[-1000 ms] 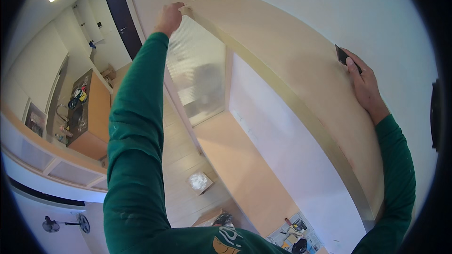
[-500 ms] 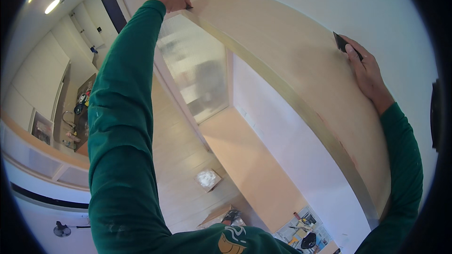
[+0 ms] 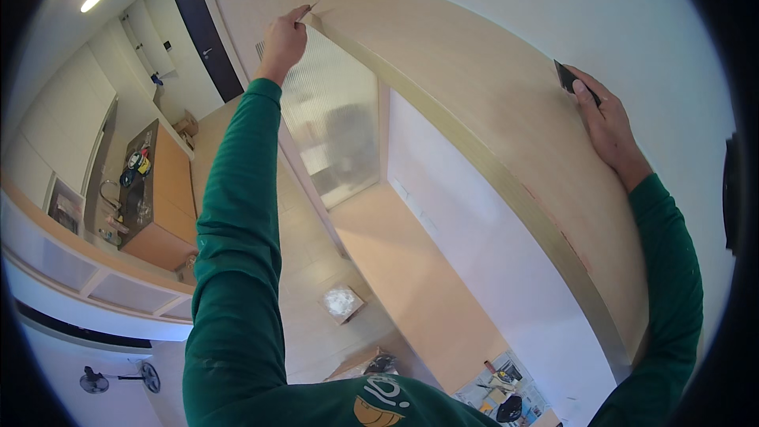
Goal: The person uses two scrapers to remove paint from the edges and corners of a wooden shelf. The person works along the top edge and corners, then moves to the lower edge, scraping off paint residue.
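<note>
My left hand [image 3: 285,43] is closed on a small thin tool [image 3: 310,9] near the far end of a pale wooden shelf [image 3: 474,87], just above a ribbed glass panel [image 3: 336,119]. My right hand [image 3: 609,130] grips a black flat scraper [image 3: 568,75] against the shelf where it meets the white wall [image 3: 569,8]. The shelf's front edge [image 3: 490,170] runs toward me, with pinkish marks beside it.
A lower wooden board [image 3: 419,285] has tools on newspaper [image 3: 498,391] at its near end. A box with white stuff [image 3: 341,304] stands on the floor [image 3: 308,245]. A kitchen counter [image 3: 166,198], dark door [image 3: 209,39] and wall fan [image 3: 95,379] are leftward.
My left hand bent downward at half a second ago and is now raised upright again at the shelf's far end. My right hand has shifted slightly up and left with the scraper since a second ago.
</note>
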Demonstrator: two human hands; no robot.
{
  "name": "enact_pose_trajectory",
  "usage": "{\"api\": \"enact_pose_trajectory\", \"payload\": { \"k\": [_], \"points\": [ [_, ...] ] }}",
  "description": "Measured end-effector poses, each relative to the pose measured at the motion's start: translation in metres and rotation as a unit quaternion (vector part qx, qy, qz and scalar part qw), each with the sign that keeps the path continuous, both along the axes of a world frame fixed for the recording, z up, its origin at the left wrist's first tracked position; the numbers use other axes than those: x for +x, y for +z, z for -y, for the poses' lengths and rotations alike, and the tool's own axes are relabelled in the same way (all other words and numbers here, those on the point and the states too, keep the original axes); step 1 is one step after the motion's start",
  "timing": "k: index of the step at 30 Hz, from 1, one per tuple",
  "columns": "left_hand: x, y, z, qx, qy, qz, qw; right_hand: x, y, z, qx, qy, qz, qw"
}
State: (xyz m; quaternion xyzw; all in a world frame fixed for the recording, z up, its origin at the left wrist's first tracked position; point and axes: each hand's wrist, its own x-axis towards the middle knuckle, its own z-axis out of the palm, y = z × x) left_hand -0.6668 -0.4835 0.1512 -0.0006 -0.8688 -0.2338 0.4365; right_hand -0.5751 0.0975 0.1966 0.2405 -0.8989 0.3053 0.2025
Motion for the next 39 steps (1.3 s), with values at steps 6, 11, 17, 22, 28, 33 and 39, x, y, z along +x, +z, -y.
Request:
{"api": "enact_pose_trajectory", "payload": {
  "k": [6, 11, 17, 22, 28, 33, 39],
  "points": [
    [-0.015, -0.020, -0.023, -0.007, -0.003, -0.043, 0.999, -0.002, -0.001, 0.001, -0.008, -0.004, 0.004, 1.000],
    [0.005, -0.038, -0.016, -0.046, 0.041, 0.015, 0.998, -0.003, -0.002, 0.000, -0.006, -0.005, 0.003, 1.000],
    [0.001, -0.027, -0.026, -0.014, 0.028, -0.049, 0.998, 0.000, -0.001, 0.001, 0.002, -0.010, -0.008, 1.000],
    [0.016, -0.039, -0.041, -0.094, 0.002, -0.033, 0.995, -0.002, -0.001, 0.001, -0.014, 0.011, 0.008, 1.000],
    [0.017, -0.021, 0.002, -0.081, 0.074, 0.004, 0.994, -0.001, -0.002, 0.002, -0.043, 0.016, 0.033, 0.998],
    [-0.038, 0.018, 0.033, -0.166, 0.040, 0.026, 0.985, 0.002, -0.002, 0.003, -0.021, 0.007, 0.009, 1.000],
    [-0.057, 0.068, 0.026, -0.298, 0.028, 0.223, 0.928, 0.000, -0.003, -0.001, -0.012, 0.006, 0.004, 1.000]
  ]
}}
